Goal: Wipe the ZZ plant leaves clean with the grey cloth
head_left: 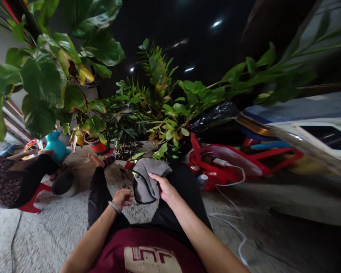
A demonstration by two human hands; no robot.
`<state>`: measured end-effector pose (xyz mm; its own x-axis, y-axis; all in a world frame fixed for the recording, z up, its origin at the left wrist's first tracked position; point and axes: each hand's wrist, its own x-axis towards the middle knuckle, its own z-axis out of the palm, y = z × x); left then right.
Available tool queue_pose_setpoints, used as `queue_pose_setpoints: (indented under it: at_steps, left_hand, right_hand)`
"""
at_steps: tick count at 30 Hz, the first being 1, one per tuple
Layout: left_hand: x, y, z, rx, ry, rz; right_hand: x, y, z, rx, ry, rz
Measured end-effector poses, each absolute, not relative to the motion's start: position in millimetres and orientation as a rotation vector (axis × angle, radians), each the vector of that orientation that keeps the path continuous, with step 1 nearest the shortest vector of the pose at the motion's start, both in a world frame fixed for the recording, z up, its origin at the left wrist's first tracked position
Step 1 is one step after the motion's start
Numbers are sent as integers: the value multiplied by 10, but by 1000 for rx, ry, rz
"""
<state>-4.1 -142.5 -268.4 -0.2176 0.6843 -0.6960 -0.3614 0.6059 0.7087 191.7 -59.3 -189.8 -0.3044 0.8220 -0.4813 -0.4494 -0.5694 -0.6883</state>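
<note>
The grey cloth with black edging (143, 181) is up over the lap, beside the right thigh (184, 189), in the right hand (165, 188). That thumb presses on top; the fingers beneath are largely hidden, closed on the fabric. The step in hand appears to be handling the cloth one-handed; working it with both would call for the left hand (123, 198) to cross a small gap to its edge. The left fingers curl loosely, part-open, nothing visible in them. Both forearms reach forward from the body, converging toward the cloth.
</note>
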Motion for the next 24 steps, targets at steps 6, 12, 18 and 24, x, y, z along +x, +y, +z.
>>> queue_pose_setpoints:
  at_steps: [6, 12, 18, 24]
  left_hand:
    - [2, -1409, -2687, 340, 1564, 898]
    - [-5, -1389, -2612, 411, 1579, 861]
    - [40, -1387, -2476, 511, 1585, 853]
    - [143, -1410, -2386, 621, 1584, 831]
  right_hand:
    - [1863, -550, -1964, -1097, -717, 1878]
    - [1890, -554, -1981, -1114, -840, 1886]
    - [1943, -569, -2004, -1163, -888, 1857]
    - [1909, -561, -1984, -1146, -915, 1850]
